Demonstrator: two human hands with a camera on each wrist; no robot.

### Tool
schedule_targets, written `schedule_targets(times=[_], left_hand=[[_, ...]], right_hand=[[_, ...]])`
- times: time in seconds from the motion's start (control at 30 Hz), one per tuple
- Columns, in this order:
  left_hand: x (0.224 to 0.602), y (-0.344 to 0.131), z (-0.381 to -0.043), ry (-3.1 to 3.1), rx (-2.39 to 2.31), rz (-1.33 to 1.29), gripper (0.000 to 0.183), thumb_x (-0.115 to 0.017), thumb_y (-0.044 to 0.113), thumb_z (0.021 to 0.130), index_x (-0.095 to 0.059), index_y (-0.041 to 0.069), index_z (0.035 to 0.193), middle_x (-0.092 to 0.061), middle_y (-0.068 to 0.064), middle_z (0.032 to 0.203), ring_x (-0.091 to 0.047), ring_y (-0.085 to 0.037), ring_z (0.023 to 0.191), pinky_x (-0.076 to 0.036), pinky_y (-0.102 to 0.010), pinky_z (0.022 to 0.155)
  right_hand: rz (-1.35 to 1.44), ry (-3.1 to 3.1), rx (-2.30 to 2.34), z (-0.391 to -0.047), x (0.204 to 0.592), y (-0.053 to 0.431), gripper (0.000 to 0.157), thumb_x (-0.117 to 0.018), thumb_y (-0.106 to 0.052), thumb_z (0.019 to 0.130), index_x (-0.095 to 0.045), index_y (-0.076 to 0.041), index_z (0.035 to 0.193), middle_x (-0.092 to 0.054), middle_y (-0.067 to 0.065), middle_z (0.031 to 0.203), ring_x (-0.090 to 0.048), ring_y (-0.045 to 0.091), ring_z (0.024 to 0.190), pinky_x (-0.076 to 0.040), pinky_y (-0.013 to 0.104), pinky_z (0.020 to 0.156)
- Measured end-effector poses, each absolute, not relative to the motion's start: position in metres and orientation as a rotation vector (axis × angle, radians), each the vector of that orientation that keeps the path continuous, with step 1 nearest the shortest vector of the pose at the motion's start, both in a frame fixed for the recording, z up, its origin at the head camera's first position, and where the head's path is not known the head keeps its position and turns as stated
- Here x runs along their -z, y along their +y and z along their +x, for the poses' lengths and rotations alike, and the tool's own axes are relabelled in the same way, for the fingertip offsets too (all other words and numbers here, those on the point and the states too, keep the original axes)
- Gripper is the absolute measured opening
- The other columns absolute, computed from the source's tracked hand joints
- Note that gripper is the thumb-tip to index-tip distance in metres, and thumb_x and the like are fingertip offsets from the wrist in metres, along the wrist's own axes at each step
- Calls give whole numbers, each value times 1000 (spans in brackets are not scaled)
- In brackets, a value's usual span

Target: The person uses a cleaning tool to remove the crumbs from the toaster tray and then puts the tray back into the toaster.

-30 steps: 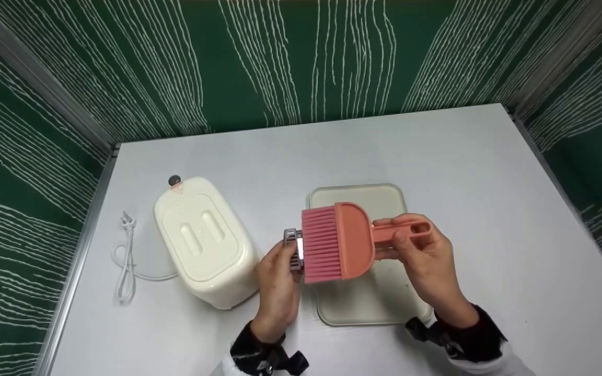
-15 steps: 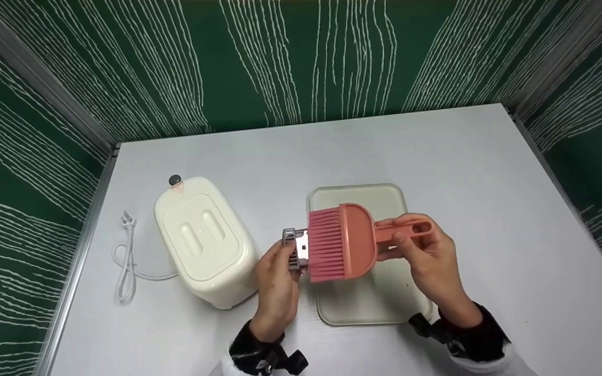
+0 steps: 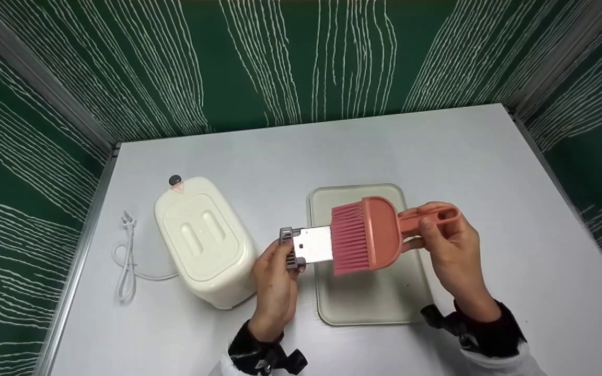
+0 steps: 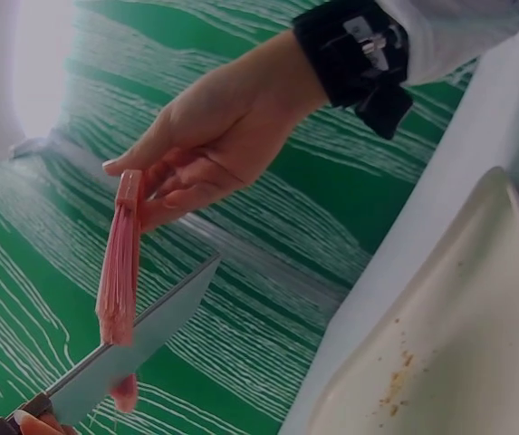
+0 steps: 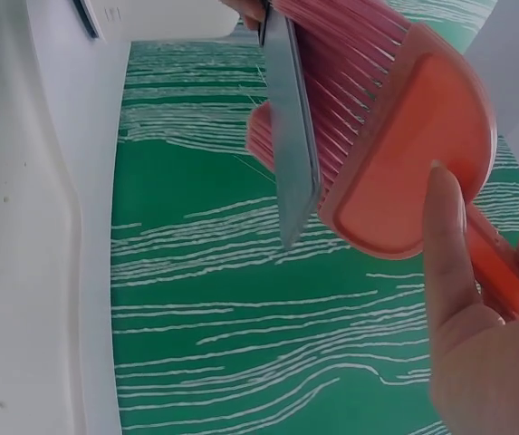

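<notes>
My left hand grips the grey slotted end of a flat metal plate that resembles a toaster's crumb tray. In my right hand is a brush with an orange head and pink bristles, held by its looped handle between thumb and fingers. The bristles lie over the plate's right end, hiding part of it. Seen from the left wrist, the bristles press on the plate, and a pink tuft shows past its lower edge. Both things are held above a pale tray.
The pale tray bears brown crumbs. A cream toaster with a lid stands left of my left hand. Its white cord and plug lie further left. Green walls with white streaks bound the table's back and sides.
The right hand has drawn the brush rightward and slightly away along the plate, uncovering more of its shiny surface. The left hand has barely moved.
</notes>
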State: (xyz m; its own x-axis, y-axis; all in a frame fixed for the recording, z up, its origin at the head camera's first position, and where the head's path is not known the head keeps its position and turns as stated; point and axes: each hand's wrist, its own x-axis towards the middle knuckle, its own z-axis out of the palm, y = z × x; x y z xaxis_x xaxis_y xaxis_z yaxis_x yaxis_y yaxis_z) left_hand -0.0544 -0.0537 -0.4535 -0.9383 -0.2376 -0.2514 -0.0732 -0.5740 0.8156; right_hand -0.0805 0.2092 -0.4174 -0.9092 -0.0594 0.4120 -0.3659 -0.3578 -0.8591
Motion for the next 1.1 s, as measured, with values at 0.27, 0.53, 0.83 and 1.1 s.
schedule_targets(times=[0.27, 0.53, 0.83, 1.1], left_hand=[[453, -55, -54, -1449, 2646, 480, 30, -51, 4, 104, -65, -14, 123, -68, -13, 101, -52, -15, 74, -44, -23, 63], [454, -56, -54, -1465, 2639, 477, 31, -50, 5, 105, -64, -14, 124, -68, -15, 104, -52, -15, 75, -44, -23, 63], [454, -55, -54, -1406, 2656, 485, 29, -50, 4, 104, -65, -15, 121, -67, -13, 99, -52, -16, 74, -44, -23, 63], [457, -53, -54, -1374, 2663, 475, 28, -50, 4, 104, -65, -14, 119, -65, -11, 95, -52, -15, 73, -44, -23, 62]], right_hand=[[509, -1658, -2360, -83, 414, 220, 16, -49, 8, 106, -54, 13, 120, -71, 26, 112, -76, 29, 87, -63, 37, 68], [470, -1656, -2328, -85, 412, 229, 14, -50, 9, 106, -55, 13, 118, -72, 24, 109, -76, 27, 84, -63, 34, 68], [398, -1669, -2278, -89, 410, 240, 14, -51, 11, 104, -57, 13, 117, -73, 23, 107, -75, 25, 85, -63, 32, 68], [280, -1686, -2231, -88, 408, 248, 12, -56, 7, 104, -57, 12, 115, -73, 23, 103, -75, 24, 82, -63, 31, 67]])
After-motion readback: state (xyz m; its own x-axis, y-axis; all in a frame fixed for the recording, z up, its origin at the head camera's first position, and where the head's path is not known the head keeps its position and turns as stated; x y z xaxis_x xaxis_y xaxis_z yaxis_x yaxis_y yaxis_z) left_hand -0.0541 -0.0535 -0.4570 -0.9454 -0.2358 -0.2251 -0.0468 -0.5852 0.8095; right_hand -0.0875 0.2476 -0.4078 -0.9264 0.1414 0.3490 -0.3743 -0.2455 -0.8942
